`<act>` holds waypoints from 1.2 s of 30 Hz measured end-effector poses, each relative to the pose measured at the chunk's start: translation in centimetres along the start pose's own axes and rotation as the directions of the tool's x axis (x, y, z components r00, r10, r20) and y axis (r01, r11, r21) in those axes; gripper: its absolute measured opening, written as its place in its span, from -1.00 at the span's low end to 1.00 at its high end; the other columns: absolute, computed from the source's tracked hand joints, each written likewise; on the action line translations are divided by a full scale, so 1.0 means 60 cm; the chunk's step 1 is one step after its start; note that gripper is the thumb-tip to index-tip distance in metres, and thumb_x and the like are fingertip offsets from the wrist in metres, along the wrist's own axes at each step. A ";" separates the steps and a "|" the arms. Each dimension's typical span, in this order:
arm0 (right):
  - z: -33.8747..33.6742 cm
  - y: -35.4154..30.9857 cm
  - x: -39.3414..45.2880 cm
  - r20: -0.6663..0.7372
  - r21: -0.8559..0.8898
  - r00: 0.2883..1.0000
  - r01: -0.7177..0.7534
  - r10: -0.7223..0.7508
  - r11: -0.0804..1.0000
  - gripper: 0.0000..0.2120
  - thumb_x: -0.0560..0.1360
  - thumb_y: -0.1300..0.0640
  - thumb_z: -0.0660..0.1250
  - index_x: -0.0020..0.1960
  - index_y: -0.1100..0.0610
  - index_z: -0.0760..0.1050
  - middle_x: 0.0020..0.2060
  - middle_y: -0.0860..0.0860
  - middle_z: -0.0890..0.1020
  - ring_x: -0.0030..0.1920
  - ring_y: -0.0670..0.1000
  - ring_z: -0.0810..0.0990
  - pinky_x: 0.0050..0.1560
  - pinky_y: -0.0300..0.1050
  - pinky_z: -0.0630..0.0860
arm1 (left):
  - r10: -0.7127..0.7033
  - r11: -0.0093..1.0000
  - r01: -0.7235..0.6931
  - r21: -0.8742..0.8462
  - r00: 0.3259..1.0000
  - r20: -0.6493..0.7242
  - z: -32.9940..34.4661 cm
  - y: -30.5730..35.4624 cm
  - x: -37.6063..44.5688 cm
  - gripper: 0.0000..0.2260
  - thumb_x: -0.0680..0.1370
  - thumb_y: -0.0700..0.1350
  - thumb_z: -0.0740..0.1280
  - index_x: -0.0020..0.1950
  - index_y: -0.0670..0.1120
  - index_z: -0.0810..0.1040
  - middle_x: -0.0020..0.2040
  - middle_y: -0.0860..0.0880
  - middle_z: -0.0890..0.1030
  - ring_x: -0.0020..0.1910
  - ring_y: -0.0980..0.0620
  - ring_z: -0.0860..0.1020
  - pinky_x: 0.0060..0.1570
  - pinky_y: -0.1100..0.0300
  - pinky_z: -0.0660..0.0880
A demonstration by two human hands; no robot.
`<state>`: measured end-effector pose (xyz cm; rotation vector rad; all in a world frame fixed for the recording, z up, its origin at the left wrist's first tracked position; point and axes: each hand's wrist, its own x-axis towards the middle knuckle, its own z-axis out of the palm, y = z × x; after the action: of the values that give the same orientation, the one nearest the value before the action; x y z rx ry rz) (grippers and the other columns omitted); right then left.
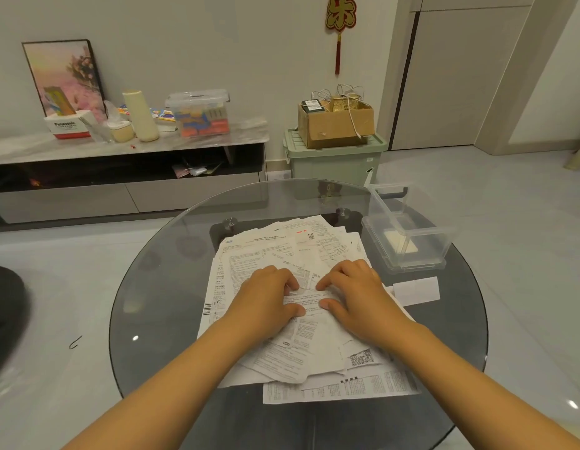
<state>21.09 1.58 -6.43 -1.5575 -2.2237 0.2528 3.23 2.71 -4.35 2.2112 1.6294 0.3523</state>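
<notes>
In the head view, the left hand (pixel 269 297) lay palm down on the papers (pixel 249 258), its fingers (pixel 287 280) curled close together. Its thumb and forefinger pointed right and pinched the left end of a leaflet (pixel 309 302) on top of the pile. The right hand (pixel 356 293) mirrored it just to the right, knuckles up and fingers bent and bunched. Its forefinger and thumb pointed left and nipped the leaflet's right end. The tips of the two hands stood near each other, with only a narrow strip of printed paper showing between them. How firmly either pinch held could not be told.

Both forearms came in from the near edge and converged toward the middle of the pile, wrists low and resting on the sheets.

The leaflet sat at the centre of the papers, which spread in a loose, overlapping heap over the middle of the round glass table (pixel 145 287). A clear box (pixel 408 232) stood on the table at the far right, just beside the heap. A small white card (pixel 416 290) lay flat on the glass, right of the right hand and nearer than the box.
</notes>
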 end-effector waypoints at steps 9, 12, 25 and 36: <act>-0.009 -0.008 -0.006 0.024 0.041 1.000 -0.001 0.000 0.999 -0.87 0.52 0.07 0.29 0.05 0.03 0.40 -0.06 -0.17 0.36 0.01 -0.11 0.23 0.01 -0.24 0.12 | -0.003 0.998 0.003 -0.062 1.000 -0.002 -0.004 0.015 0.004 -0.76 0.39 -0.05 0.50 -0.12 0.08 0.44 -0.01 0.07 0.44 0.00 0.08 0.43 0.05 0.20 0.42; -0.018 -0.009 -0.011 0.025 0.094 0.999 -0.026 0.024 0.995 -0.91 0.52 0.10 0.29 -0.03 0.01 0.37 -0.18 -0.20 0.36 -0.03 -0.10 0.25 -0.03 -0.24 0.14 | 0.013 0.994 -0.016 -0.111 1.000 -0.020 -0.004 0.021 0.004 -0.75 0.40 -0.07 0.49 -0.19 0.11 0.41 -0.11 0.12 0.51 -0.09 0.11 0.48 -0.02 0.19 0.45; -0.052 0.011 -0.031 -0.073 0.353 0.979 -0.155 0.193 0.923 -0.82 0.50 0.20 0.31 -0.12 -0.05 0.38 -0.23 -0.12 0.47 -0.26 -0.19 0.43 -0.25 -0.42 0.34 | 0.000 0.967 -0.004 -0.254 1.000 -0.014 -0.010 0.054 0.011 -0.91 0.46 0.01 0.43 -0.10 0.14 0.54 -0.13 0.19 0.56 -0.19 0.25 0.48 -0.12 0.29 0.39; -0.060 0.023 -0.040 -0.188 0.305 0.972 -0.076 0.139 0.949 -0.87 0.51 0.17 0.33 0.00 -0.04 0.53 -0.19 -0.17 0.46 -0.16 -0.23 0.47 -0.12 -0.49 0.35 | -0.053 0.834 0.123 -0.537 0.988 0.145 -0.026 0.086 0.017 -0.92 0.46 -0.11 0.45 -0.06 -0.01 0.67 -0.27 0.06 0.62 -0.60 0.32 0.41 -0.56 0.50 0.25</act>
<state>24.51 -0.48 -4.25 -1.4698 -1.8474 0.4150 7.34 2.57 -0.69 1.6841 1.3449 0.5623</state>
